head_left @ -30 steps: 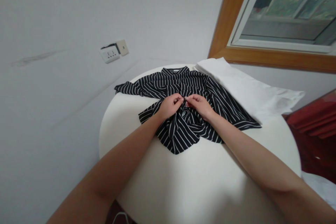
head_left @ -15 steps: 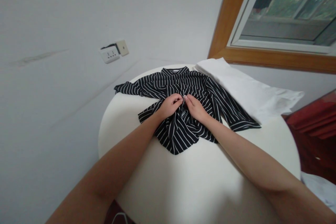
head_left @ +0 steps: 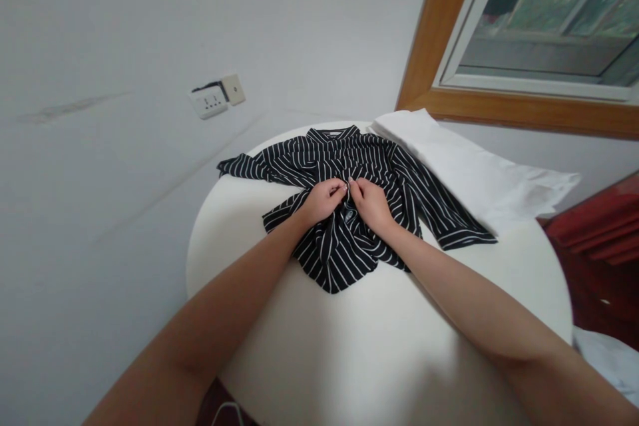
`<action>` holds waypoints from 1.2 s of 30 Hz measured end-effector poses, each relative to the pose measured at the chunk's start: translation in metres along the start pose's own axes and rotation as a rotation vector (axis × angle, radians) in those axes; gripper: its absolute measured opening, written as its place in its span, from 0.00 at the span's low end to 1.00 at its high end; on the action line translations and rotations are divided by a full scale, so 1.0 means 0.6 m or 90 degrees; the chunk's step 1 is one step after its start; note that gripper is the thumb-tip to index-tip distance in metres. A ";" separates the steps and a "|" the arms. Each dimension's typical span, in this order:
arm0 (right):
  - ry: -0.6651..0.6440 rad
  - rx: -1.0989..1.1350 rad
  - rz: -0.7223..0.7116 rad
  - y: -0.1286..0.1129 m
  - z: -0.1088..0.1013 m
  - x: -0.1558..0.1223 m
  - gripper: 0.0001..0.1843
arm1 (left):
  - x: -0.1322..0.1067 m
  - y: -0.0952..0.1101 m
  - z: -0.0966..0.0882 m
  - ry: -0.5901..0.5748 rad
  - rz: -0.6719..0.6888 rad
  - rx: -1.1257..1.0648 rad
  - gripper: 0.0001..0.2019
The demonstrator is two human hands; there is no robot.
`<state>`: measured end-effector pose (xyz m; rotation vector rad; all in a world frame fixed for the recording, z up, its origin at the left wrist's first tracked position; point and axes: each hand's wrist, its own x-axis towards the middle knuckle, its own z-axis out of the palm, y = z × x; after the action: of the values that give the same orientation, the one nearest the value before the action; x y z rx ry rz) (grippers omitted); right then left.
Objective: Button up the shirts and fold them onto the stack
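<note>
A black shirt with thin white stripes [head_left: 319, 166] lies spread on a round white table [head_left: 349, 346], collar toward the wall. My left hand [head_left: 323, 200] and my right hand [head_left: 370, 203] meet over the shirt's front placket near its middle. Both hands pinch the fabric with closed fingertips that nearly touch each other. What sits between the fingertips is too small to make out. The shirt's hem bunches just below my wrists.
A folded white cloth [head_left: 469, 170] lies on the table's far right side, partly under the shirt's sleeve. A wall socket [head_left: 215, 97] sits on the white wall behind. A wood-framed window [head_left: 499, 46] is at upper right; dark red furniture [head_left: 599, 259] stands at right.
My right hand has shifted slightly left, closing the gap to my left hand. The shirt's right side has drawn in a little with it.
</note>
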<state>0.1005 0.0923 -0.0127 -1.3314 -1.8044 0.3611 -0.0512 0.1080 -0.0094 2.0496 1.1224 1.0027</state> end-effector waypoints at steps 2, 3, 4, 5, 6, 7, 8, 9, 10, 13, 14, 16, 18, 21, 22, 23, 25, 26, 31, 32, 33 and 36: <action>-0.006 -0.061 -0.009 -0.001 -0.001 0.000 0.21 | 0.000 0.003 0.000 0.008 -0.013 0.004 0.15; -0.008 -0.089 -0.011 -0.001 -0.002 -0.001 0.21 | 0.000 0.004 0.000 0.012 -0.018 0.004 0.16; -0.009 -0.114 -0.012 -0.001 -0.002 -0.001 0.20 | -0.001 0.005 0.000 0.016 -0.021 0.005 0.18; -0.009 -0.133 -0.012 0.000 -0.003 -0.002 0.19 | -0.001 0.005 0.000 0.017 -0.021 0.006 0.19; -0.009 -0.145 -0.009 0.000 -0.003 -0.003 0.19 | -0.001 0.005 0.001 0.016 -0.019 0.010 0.19; -0.010 -0.148 -0.004 0.001 -0.003 -0.003 0.18 | -0.002 0.005 0.002 0.014 -0.014 0.013 0.19; -0.013 -0.139 0.002 0.004 -0.003 -0.002 0.19 | -0.002 0.004 0.002 0.013 -0.007 0.015 0.18; -0.018 -0.119 0.007 0.007 -0.003 -0.001 0.19 | -0.002 0.002 0.003 0.012 0.000 0.015 0.17; -0.026 -0.088 0.010 0.011 -0.003 0.001 0.20 | -0.002 0.000 0.004 0.011 0.008 0.012 0.17; -0.057 0.027 -0.005 0.026 -0.004 0.008 0.24 | -0.001 -0.006 0.006 0.007 0.025 0.012 0.14; -0.068 0.058 -0.017 0.030 -0.006 0.011 0.25 | 0.000 -0.008 0.007 0.004 0.029 0.016 0.13; -0.089 0.099 -0.037 0.037 -0.010 0.015 0.27 | 0.001 -0.011 0.008 0.005 0.035 0.025 0.12; -0.110 0.119 -0.038 0.039 -0.014 0.016 0.27 | 0.001 -0.013 0.008 0.010 0.038 0.030 0.11; -0.137 0.145 -0.012 0.038 -0.020 0.015 0.27 | 0.001 -0.013 0.007 0.013 0.038 0.031 0.12; -0.142 0.152 -0.006 0.038 -0.021 0.014 0.26 | 0.001 -0.013 0.007 0.010 0.037 0.030 0.12; -0.145 0.156 -0.004 0.038 -0.022 0.014 0.26 | 0.001 -0.012 0.006 0.006 0.036 0.028 0.12; -0.144 0.150 -0.020 0.039 -0.022 0.013 0.25 | 0.000 -0.011 0.005 -0.001 0.033 0.023 0.12; -0.140 0.140 -0.032 0.040 -0.021 0.013 0.24 | 0.000 -0.010 0.005 -0.003 0.032 0.019 0.12; -0.120 0.027 -0.056 0.040 -0.018 0.008 0.19 | -0.003 -0.008 0.003 -0.006 0.026 0.016 0.12; -0.117 -0.005 -0.058 0.039 -0.018 0.007 0.18 | -0.003 -0.008 0.003 -0.005 0.025 0.017 0.12; -0.112 -0.034 -0.063 0.037 -0.018 0.005 0.17 | -0.003 -0.008 0.004 -0.005 0.023 0.014 0.12; -0.102 -0.107 -0.105 0.031 -0.021 0.003 0.16 | -0.001 -0.009 0.004 -0.007 0.007 -0.012 0.12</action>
<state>0.1217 0.0981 -0.0166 -1.2858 -2.1020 0.2373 -0.0516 0.1093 -0.0151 2.0462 1.0934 1.0021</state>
